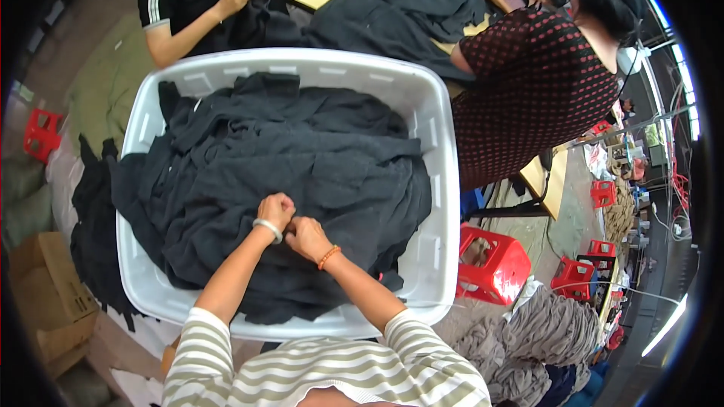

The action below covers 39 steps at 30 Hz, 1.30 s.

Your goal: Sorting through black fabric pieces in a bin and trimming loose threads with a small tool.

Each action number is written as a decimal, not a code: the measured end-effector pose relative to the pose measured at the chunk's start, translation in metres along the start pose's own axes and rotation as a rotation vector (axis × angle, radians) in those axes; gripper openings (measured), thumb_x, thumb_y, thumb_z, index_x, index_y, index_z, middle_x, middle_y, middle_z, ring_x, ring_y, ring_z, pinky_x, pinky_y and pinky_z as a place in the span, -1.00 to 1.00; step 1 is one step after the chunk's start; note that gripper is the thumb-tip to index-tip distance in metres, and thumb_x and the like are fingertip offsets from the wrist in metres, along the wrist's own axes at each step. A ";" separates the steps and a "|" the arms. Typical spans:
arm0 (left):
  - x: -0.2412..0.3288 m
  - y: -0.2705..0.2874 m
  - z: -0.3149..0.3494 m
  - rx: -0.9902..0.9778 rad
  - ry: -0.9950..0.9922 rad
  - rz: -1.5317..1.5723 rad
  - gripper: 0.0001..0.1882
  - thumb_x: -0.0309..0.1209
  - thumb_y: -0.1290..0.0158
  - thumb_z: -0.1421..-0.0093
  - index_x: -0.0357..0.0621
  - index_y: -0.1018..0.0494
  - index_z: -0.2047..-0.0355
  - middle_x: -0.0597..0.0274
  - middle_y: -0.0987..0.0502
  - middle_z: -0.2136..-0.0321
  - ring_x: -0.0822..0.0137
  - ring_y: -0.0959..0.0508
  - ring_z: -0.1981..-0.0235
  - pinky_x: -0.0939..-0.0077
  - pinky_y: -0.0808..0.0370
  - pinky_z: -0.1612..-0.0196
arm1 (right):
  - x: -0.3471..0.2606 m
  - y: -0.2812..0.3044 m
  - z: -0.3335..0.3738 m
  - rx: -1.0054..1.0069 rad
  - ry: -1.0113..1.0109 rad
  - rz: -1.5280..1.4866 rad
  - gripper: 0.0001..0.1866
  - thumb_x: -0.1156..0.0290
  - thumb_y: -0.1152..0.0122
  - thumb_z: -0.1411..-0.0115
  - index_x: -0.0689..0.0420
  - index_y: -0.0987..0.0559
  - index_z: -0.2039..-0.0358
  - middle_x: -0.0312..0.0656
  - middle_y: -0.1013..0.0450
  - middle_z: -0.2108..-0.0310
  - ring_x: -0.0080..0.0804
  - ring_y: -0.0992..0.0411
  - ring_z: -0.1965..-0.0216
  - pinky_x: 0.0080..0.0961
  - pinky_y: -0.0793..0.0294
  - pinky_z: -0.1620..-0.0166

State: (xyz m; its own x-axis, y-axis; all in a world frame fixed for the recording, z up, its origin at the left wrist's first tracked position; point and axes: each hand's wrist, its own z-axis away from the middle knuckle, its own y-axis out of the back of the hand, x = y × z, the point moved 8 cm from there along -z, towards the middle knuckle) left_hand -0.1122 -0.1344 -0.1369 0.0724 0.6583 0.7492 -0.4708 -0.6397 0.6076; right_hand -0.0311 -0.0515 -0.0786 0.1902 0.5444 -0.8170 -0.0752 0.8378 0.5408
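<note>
A large white plastic tub point(445, 256) in front of me holds a heaped pile of black garments point(317, 162). Over the near middle of the pile, my left hand point(277, 211) is closed with its fingers curled; a pale bangle circles that wrist. My right hand point(308, 239) is close beside it, slightly nearer me, its fingers pinched together and an orange bead bracelet on the wrist. Black cloth lies right under both hands. Whatever is between the fingers is too small or hidden to make out.
Across the tub, a person in a black shirt point(181, 0) handles dark cloth. Another in a red-dotted top point(535, 83) stands at the right. More black cloth point(407, 0) covers a table. Red stools point(494, 264), grey cloth heaps point(554, 328) and a cardboard box point(49, 294) stand around.
</note>
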 end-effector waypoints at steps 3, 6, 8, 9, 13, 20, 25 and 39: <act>0.003 0.002 0.004 -0.097 -0.009 0.050 -0.90 -0.44 -0.22 0.08 -0.15 -0.57 0.52 0.12 -0.60 0.55 0.21 -0.61 0.48 0.38 -0.53 0.34 | -0.001 0.008 0.005 0.091 0.052 0.141 -0.85 0.50 -0.15 -0.02 0.29 -0.55 0.40 0.15 -0.47 0.39 0.14 -0.47 0.34 -0.08 -0.47 0.23; 0.004 0.011 0.007 -0.097 0.012 0.084 -0.90 -0.48 -0.22 0.08 -0.19 -0.58 0.49 0.14 -0.61 0.54 0.31 -0.62 0.50 0.47 -0.54 0.34 | -0.015 0.007 0.002 0.073 0.087 0.206 -0.86 0.56 -0.08 -0.04 0.29 -0.50 0.35 0.08 -0.42 0.36 0.13 -0.47 0.37 -0.09 -0.49 0.27; 0.000 0.018 0.006 -0.073 0.035 0.119 -0.90 -0.50 -0.22 0.07 -0.21 -0.58 0.48 0.16 -0.62 0.53 0.34 -0.62 0.50 0.50 -0.55 0.34 | -0.023 0.013 0.000 0.106 0.126 0.199 -0.88 0.57 -0.06 -0.04 0.29 -0.50 0.36 0.08 -0.42 0.36 0.11 -0.47 0.38 -0.10 -0.49 0.28; -0.005 0.016 0.004 -0.106 0.062 0.216 -0.90 -0.51 -0.22 0.06 -0.22 -0.58 0.47 0.17 -0.62 0.53 0.37 -0.61 0.49 0.53 -0.54 0.34 | -0.027 0.017 0.000 0.141 0.156 0.192 -0.89 0.59 -0.04 -0.05 0.28 -0.49 0.38 0.07 -0.41 0.37 0.10 -0.47 0.39 -0.11 -0.49 0.30; -0.026 0.011 0.004 -0.182 0.165 0.448 -0.89 -0.49 -0.24 0.02 -0.26 -0.59 0.45 0.20 -0.63 0.52 0.47 -0.59 0.48 0.58 -0.53 0.34 | -0.029 0.016 -0.002 0.160 0.139 0.151 -0.91 0.54 -0.10 -0.05 0.21 -0.47 0.38 0.03 -0.42 0.36 0.08 -0.47 0.37 -0.09 -0.47 0.30; -0.014 0.010 0.003 -0.299 0.279 0.592 -0.90 -0.52 -0.25 -0.01 -0.27 -0.61 0.43 0.20 -0.62 0.50 0.47 -0.58 0.47 0.62 -0.53 0.36 | -0.025 0.029 0.001 0.212 0.083 0.205 -0.68 0.49 -0.21 -0.03 0.20 -0.47 0.15 0.03 -0.47 0.28 0.04 -0.48 0.28 -0.16 -0.47 0.22; -0.017 0.016 0.013 -0.224 0.259 0.574 -0.91 -0.52 -0.26 0.00 -0.27 -0.61 0.45 0.22 -0.63 0.49 0.52 -0.55 0.49 0.63 -0.51 0.37 | -0.031 0.025 0.000 0.117 0.201 0.233 -0.65 0.46 -0.20 -0.04 0.24 -0.47 0.12 0.07 -0.45 0.28 0.08 -0.47 0.30 -0.15 -0.48 0.24; 0.030 0.035 0.041 -0.350 -0.206 0.370 -0.67 -0.41 -0.16 -0.03 -0.26 -0.54 0.17 0.08 -0.60 0.25 0.30 -0.59 0.21 0.44 -0.50 0.11 | -0.023 0.027 -0.004 0.050 0.263 0.189 -0.74 0.43 -0.12 -0.07 0.27 -0.53 0.23 0.13 -0.47 0.34 0.11 -0.47 0.32 -0.14 -0.49 0.23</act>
State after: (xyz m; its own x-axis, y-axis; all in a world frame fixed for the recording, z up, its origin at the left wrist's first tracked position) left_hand -0.0902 -0.1534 -0.0819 0.0007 0.3007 0.9537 -0.7592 -0.6205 0.1962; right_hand -0.0415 -0.0410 -0.0457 -0.0826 0.6879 -0.7211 -0.0355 0.7211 0.6919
